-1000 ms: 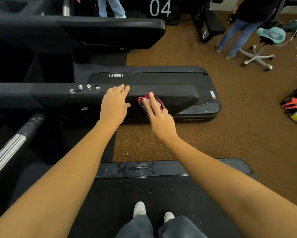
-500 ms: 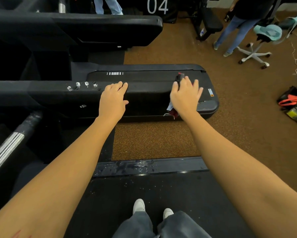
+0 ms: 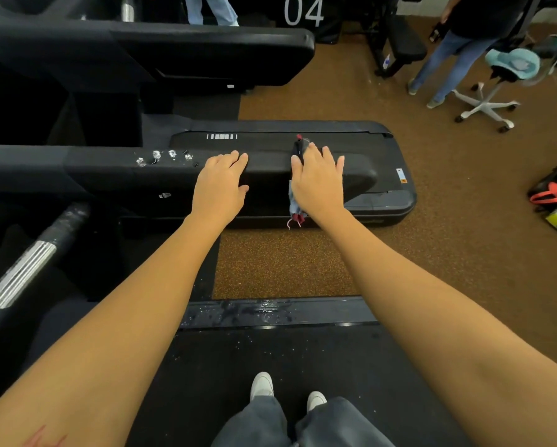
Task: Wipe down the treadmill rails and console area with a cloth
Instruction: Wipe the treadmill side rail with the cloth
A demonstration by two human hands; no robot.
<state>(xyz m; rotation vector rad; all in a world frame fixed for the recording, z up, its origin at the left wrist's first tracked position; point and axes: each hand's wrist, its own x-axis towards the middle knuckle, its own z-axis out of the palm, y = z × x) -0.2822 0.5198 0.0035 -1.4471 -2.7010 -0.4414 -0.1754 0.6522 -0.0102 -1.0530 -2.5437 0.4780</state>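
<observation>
A black padded treadmill rail (image 3: 109,169) runs left to right in front of me, with white smudges on its top. My right hand (image 3: 317,182) presses flat on a dark grey and red cloth (image 3: 294,204) draped over the rail near its right end; the cloth's ends show above my fingers and hang below my wrist. My left hand (image 3: 219,185) rests flat on the rail just to the left, fingers together, holding nothing. I stand on the treadmill belt (image 3: 238,366), my white shoes at the bottom.
A silver and black handlebar (image 3: 28,266) angles in at the left. A second treadmill (image 3: 383,201) lies beyond the rail on brown flooring. A person in jeans (image 3: 448,66), a swivel stool (image 3: 496,88) and bags (image 3: 554,201) are at the right.
My right hand slid the cloth rightward along the rail, then came back a little to the left. My left hand stayed put on the rail.
</observation>
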